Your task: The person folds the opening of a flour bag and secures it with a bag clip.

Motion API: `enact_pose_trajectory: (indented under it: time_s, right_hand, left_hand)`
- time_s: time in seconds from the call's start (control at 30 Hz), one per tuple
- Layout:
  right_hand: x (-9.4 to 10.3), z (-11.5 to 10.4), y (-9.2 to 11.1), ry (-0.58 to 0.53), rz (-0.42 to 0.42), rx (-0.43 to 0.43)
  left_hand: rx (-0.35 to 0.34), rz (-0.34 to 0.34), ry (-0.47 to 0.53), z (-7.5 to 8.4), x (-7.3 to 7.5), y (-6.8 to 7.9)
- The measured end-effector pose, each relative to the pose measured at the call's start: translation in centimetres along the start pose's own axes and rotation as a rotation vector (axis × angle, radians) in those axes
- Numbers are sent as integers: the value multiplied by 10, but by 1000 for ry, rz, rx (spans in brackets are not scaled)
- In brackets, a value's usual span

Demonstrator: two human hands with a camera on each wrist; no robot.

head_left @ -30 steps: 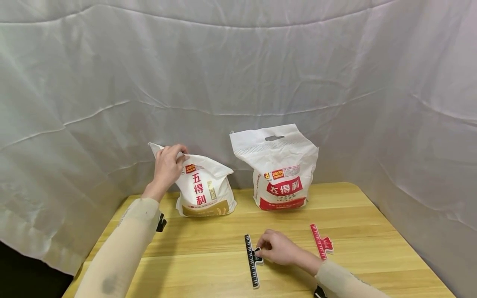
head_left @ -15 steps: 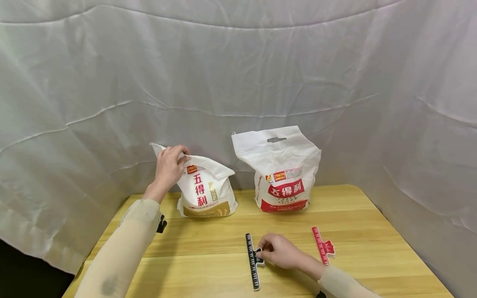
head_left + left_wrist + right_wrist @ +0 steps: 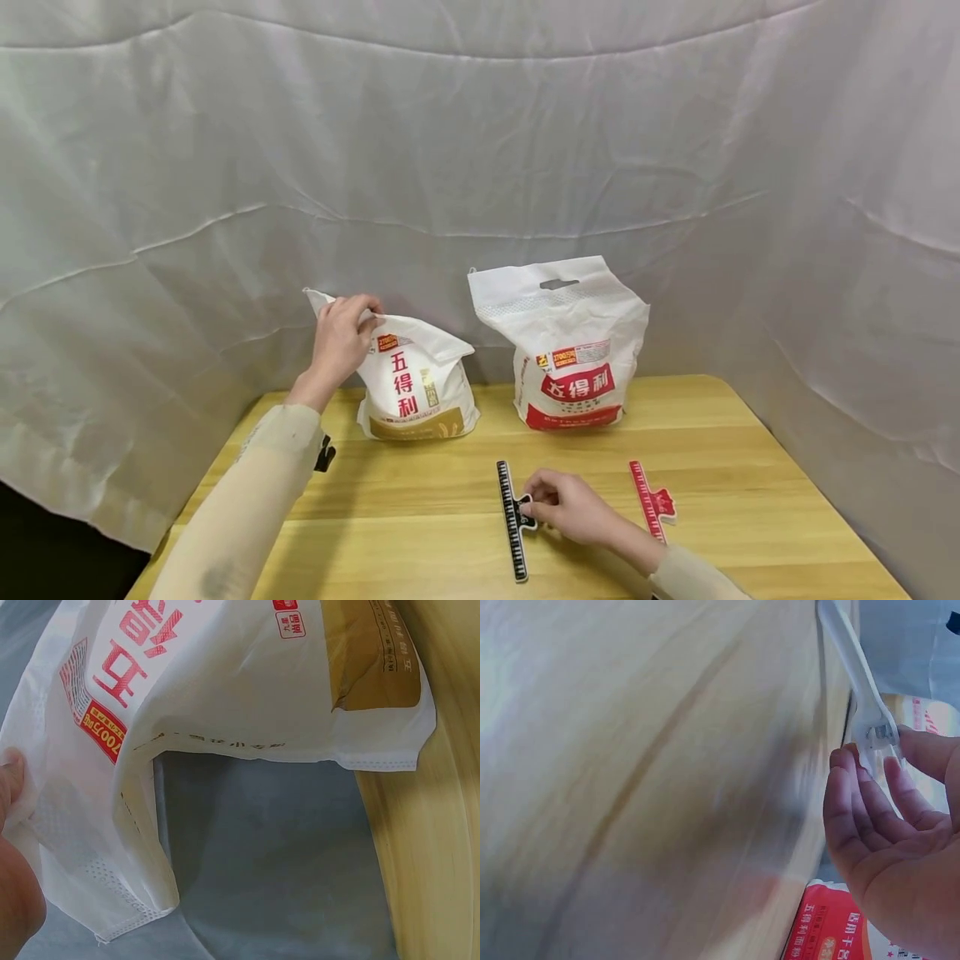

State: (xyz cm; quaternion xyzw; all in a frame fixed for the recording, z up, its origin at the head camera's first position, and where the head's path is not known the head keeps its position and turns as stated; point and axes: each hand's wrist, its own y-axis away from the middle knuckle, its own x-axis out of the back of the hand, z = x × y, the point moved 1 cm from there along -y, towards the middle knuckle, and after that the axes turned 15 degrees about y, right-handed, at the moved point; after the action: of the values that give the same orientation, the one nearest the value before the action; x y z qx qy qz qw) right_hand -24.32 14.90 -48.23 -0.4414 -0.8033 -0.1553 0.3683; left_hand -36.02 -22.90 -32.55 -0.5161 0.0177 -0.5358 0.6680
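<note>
My left hand (image 3: 342,340) pinches the folded top of a white flour bag (image 3: 412,375) with red lettering and a gold band, at the table's back left. In the left wrist view, a thumb (image 3: 10,776) presses on the bag's white top (image 3: 75,847); the other fingers are out of sight. Lower in the head view, my right hand (image 3: 573,508) pinches the handle of a black clip (image 3: 513,521) with a long, piano-key-patterned bar. The right wrist view shows the clip's white edge and spring (image 3: 877,733) between thumb and fingers.
A second white flour bag (image 3: 573,367), with red labels and a handle hole, stands upright at the back right. A red long-bar clip (image 3: 654,504) lies right of my right hand on the wooden table (image 3: 405,550). Grey cloth (image 3: 480,150) hangs behind.
My right hand and the black clip have shifted slightly to the right, and the clip's bar has turned a little. My left hand keeps its hold on the bag's top.
</note>
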Motion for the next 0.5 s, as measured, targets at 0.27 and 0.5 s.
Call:
enact_pose_trajectory:
  time_s: [0.27,0.5]
  right_hand:
    - [2,-4,1,-84,15,-38]
    - [5,-10,2,-108,61,-44]
  left_hand:
    - [-3,-3,9,0,0,0]
    - [-1,3,5,-1,0,4]
